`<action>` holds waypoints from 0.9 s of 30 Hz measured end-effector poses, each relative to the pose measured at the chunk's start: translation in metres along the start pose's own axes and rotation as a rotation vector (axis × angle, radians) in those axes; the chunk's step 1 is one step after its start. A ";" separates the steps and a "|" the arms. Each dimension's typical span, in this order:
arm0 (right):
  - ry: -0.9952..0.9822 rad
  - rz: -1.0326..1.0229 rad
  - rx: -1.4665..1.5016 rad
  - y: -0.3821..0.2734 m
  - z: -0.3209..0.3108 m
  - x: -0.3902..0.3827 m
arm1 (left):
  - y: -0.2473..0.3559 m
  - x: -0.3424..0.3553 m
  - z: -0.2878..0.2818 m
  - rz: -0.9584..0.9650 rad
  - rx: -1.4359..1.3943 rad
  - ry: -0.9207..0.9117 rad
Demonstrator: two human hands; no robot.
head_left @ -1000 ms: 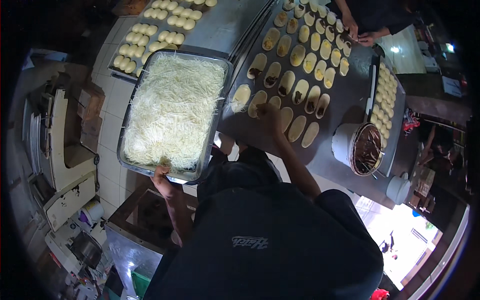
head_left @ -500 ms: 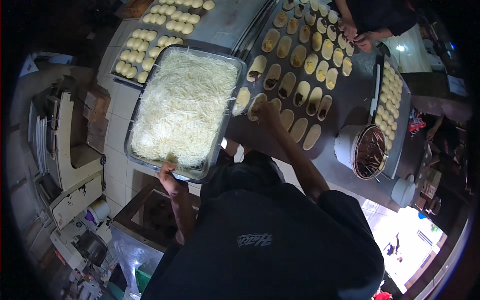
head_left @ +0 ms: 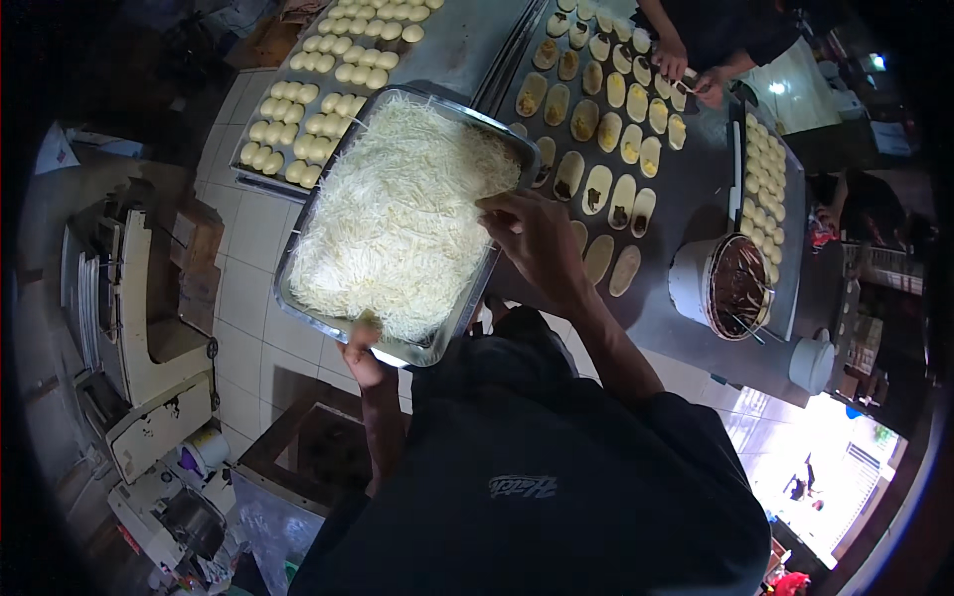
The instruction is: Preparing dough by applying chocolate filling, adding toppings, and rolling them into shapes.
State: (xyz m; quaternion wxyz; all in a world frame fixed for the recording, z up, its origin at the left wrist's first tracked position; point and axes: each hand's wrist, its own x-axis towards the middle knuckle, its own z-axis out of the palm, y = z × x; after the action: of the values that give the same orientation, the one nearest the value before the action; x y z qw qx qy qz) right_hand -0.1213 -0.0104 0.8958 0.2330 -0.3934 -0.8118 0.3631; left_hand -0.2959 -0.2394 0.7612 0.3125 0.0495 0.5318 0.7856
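A metal tray (head_left: 434, 350) heaped with pale grated cheese (head_left: 402, 219) is held tilted over the floor in front of me. My left hand (head_left: 366, 356) is closed on its near rim, with the thumb over the edge. At the tray's right side, my right hand (head_left: 542, 238) has its fingers bent together at the edge of the cheese; whether anything is between them is hidden. Beyond it, flat oval dough pieces (head_left: 596, 189) lie in rows on the dark table (head_left: 686, 199). Some carry dark brown filling, others yellow; the nearest look plain.
A white bucket (head_left: 688, 283) smeared brown inside, with utensils in it, stands at the table's right. Trays of dough balls (head_left: 283, 124) lie at the far left and right (head_left: 763, 189). Across the table, a co-worker's hands (head_left: 691, 74) are over the dough.
My right hand has come back from the dough pieces to the right side of the cheese tray. The tray, still in my left hand, sits slightly further right in view.
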 end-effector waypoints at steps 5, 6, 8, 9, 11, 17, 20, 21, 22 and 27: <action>-0.092 0.280 0.356 0.012 -0.025 -0.003 | -0.002 0.007 -0.002 0.013 0.011 -0.030; -0.113 0.354 0.467 0.019 -0.031 -0.004 | -0.004 0.010 -0.002 0.014 0.016 -0.036; -0.092 0.391 0.381 0.040 -0.042 -0.013 | -0.004 0.002 -0.007 0.005 0.032 -0.045; -0.076 0.413 0.298 0.054 -0.045 -0.018 | 0.000 0.008 -0.013 0.002 0.040 -0.048; -0.054 0.455 0.132 0.087 -0.043 -0.028 | 0.000 0.005 -0.018 -0.002 0.058 -0.047; -0.006 0.405 -0.150 0.221 0.054 -0.070 | -0.005 -0.009 -0.016 0.007 0.133 -0.085; 0.152 0.258 -0.159 0.204 0.069 -0.081 | 0.002 -0.011 -0.030 0.025 0.177 -0.080; 0.217 0.136 -0.171 0.199 0.070 -0.081 | 0.002 -0.011 -0.035 0.031 0.190 -0.080; 0.218 0.140 -0.168 0.201 0.070 -0.081 | 0.003 -0.008 -0.036 0.030 0.194 -0.082; 0.140 0.007 -0.229 0.225 0.063 -0.070 | 0.008 0.004 -0.039 -0.067 0.136 -0.091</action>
State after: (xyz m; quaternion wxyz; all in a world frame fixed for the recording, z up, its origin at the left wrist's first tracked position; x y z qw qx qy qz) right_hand -0.0168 0.0031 0.6756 0.2413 -0.4449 -0.8282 0.2405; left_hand -0.3182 -0.2702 0.7505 0.3586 0.0884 0.5705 0.7336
